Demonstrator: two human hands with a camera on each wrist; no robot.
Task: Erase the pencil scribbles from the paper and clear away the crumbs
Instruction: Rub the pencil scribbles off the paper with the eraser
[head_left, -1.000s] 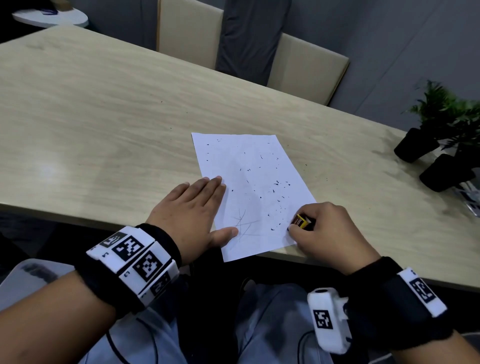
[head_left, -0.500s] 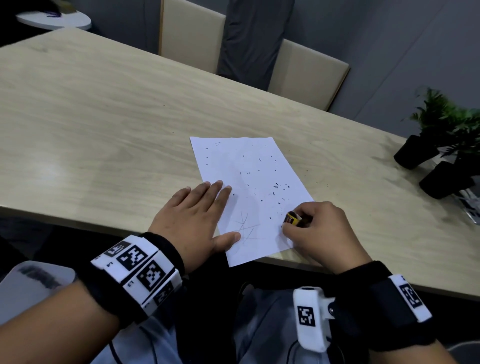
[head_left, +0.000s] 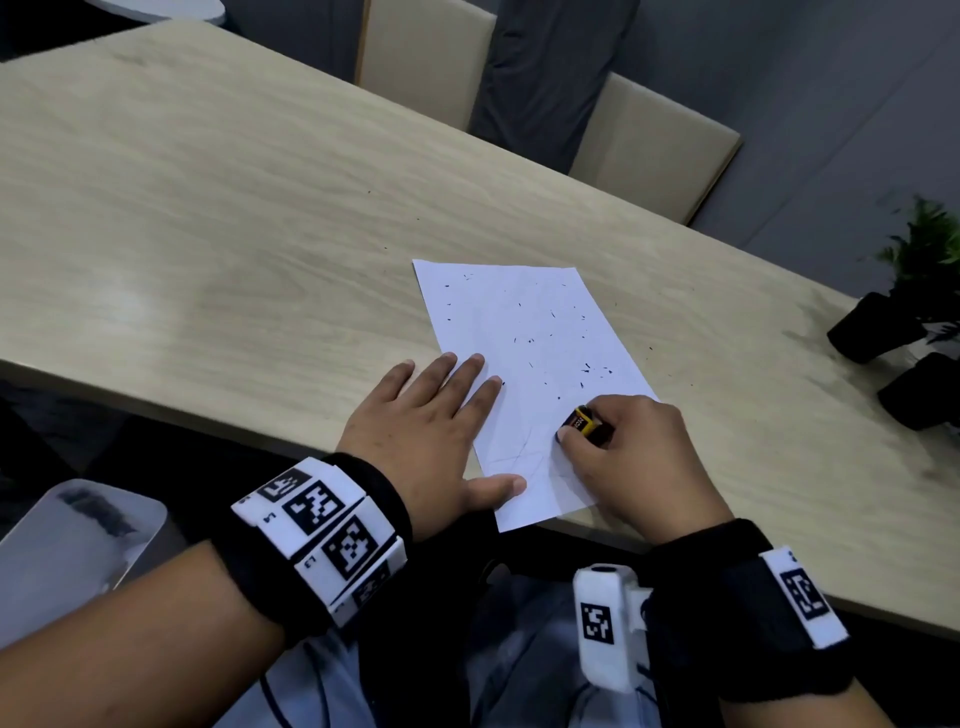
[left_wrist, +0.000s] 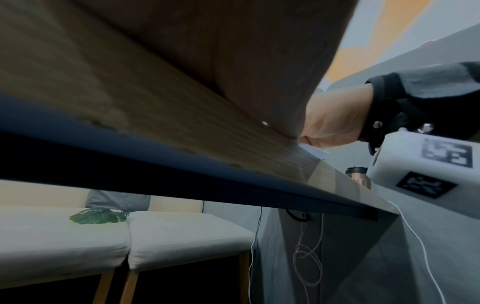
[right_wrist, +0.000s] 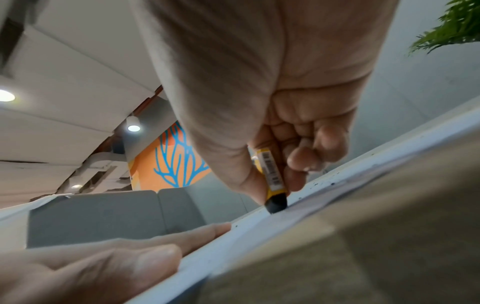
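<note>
head view: the right hand (head_left: 639, 457) has its fingers (head_left: 631, 410) curled round a small eraser (head_left: 583, 419) in a yellow sleeve, thumb on the near side. the right wrist view shows the eraser's dark tip (right_wrist: 276, 204) pressed onto the paper (head_left: 540, 332), near the sheet's lower right edge. faint pencil lines (head_left: 522, 457) lie just beside the tip, toward the left hand (head_left: 423, 441). that hand lies flat, fingers straight and spread over the paper's left edge, thumb on its near part, gripping nothing. dark crumbs (head_left: 587, 370) are scattered over the upper and middle sheet, a few on the wooden surface (head_left: 208, 234) to the right. the paper lies at the surface's near edge, one corner hanging over. two dark pots (head_left: 872, 327) with a green plant stand well apart at far right.
</note>
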